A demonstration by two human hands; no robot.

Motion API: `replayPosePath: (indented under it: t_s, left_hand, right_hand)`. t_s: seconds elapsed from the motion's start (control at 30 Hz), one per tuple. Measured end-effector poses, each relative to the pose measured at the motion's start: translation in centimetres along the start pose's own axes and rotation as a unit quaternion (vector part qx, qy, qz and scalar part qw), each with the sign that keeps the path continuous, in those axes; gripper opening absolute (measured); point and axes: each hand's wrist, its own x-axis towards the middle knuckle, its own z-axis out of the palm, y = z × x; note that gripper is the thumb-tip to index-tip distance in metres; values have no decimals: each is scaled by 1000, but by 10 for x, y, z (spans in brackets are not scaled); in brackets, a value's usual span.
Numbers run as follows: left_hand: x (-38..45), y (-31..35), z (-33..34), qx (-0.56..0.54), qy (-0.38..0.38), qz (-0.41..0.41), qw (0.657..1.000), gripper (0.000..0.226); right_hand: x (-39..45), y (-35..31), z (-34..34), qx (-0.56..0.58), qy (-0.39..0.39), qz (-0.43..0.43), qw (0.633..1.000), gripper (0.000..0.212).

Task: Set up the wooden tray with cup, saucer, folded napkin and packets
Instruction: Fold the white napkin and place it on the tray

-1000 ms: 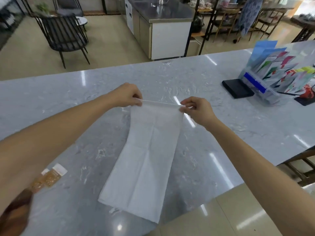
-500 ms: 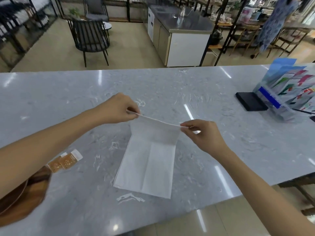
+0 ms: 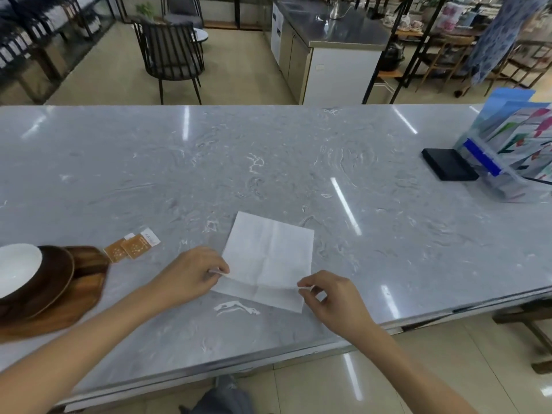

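A white napkin lies folded flat on the grey marble counter. My left hand pinches its near left corner and my right hand pinches its near right corner. At the far left a dark wooden tray carries a brown saucer and a white cup, both partly cut off by the frame edge. Two orange packets rest on the counter just beyond the tray.
A black box and a clear rack of colourful leaflets stand at the right end of the counter. The counter's near edge runs just below my hands. Chairs and a steel-topped cabinet stand on the floor beyond.
My hands drew the napkin's far edge toward me and laid it over the near part, folding it in half. The view shifted, bringing the tray, saucer and cup into sight.
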Motion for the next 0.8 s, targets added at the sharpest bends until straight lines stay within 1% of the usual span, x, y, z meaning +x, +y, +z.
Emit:
replayPosePath:
  t_s: [0.1,0.2,0.3,0.43,0.47,0.53,0.57,0.63,0.67,0.7,0.8]
  left_hand:
    - [-18,-4,19,6,-9,2,1000,19]
    - [-31,-8,32,-1,7,-16,1000,15]
    - [-37,-12,37,3,12,-32,999,15]
    - [-39,-12,37,29,-9,-41,999,15]
    - [-37,-10,35,43,-9,-42,998,18]
    - [-28,-4,32,72,11,-43,996,35]
    - [-20,1,32,76,25,-35,996,39]
    - [2,11,39,84,38,-9,996,37]
    - [16,14,46,88,19,-6,996,37]
    - [31,17,54,95,-9,-10,995,42]
    - [76,13,72,140,-84,-35,986,61]
  right_hand:
    - [-17,3,17,-21,-27,0,999,10]
    - [-30,5,30,-33,-34,-2,999,6]
    - [-37,5,34,-38,-36,5,999,9]
    - [-39,3,33,-31,-37,21,999,12]
    - [-38,2,33,-37,-36,25,998,12]
    - [-31,1,35,-58,-17,29,998,15]
    - [-25,0,37,-67,3,28,997,16]
    - [-7,-4,42,-86,42,19,995,19]
    - [5,-5,46,-102,51,20,993,25]
    - [17,-6,50,-121,47,29,991,34]
    - [54,-1,62,-158,-3,79,984,55]
